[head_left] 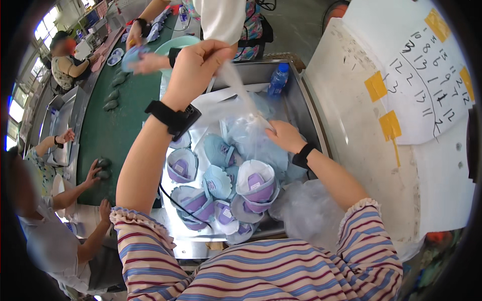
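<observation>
Head view shows the left hand (193, 67) raised above a metal tray (301, 108), its fingers pinched shut on the top of a clear plastic bag (246, 108), while the right hand (283, 135) grips the same bag lower down, so the film stretches taut between the 2 hands. Below the bag, blue and purple shoe uppers (253, 183) lie piled in the tray, and a blue bottle (277, 79) stands at its far end beside the green table (125, 115).
</observation>
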A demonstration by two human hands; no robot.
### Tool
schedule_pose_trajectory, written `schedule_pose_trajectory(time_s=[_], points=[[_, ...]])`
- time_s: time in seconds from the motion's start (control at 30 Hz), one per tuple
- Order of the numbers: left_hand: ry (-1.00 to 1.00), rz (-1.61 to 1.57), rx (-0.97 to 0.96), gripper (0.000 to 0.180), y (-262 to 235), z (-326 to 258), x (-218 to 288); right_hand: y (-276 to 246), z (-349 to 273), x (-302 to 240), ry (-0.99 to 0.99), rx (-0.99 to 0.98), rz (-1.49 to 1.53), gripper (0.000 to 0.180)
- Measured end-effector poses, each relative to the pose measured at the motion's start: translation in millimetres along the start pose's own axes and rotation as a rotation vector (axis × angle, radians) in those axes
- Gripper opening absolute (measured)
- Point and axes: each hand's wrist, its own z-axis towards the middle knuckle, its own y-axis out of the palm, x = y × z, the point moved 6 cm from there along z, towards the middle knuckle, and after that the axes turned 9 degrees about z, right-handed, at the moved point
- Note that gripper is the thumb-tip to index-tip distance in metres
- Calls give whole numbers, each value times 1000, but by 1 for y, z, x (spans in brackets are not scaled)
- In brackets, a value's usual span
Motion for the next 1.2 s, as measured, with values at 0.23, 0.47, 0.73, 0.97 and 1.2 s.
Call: schedule_pose_trajectory(time_s=[0.23, 0.47, 0.73, 0.97, 1.2], points=[[211, 342, -427, 74, 118, -48, -133, -41, 7, -63, -200, 97, 385, 14], [-30, 617, 51, 27, 51, -37, -120, -137, 34, -33, -196, 423, -150, 27], [28, 490, 156, 14, 96, -118, -112, -61, 61, -55, -278, 195, -350, 25], [-314, 322, 483, 35, -21, -195, -235, -246, 98, 141, 246, 585, 252, 16], [-8, 158, 54, 56, 45, -242, -161, 76, 42, -184, -934, -158, -282, 17]])
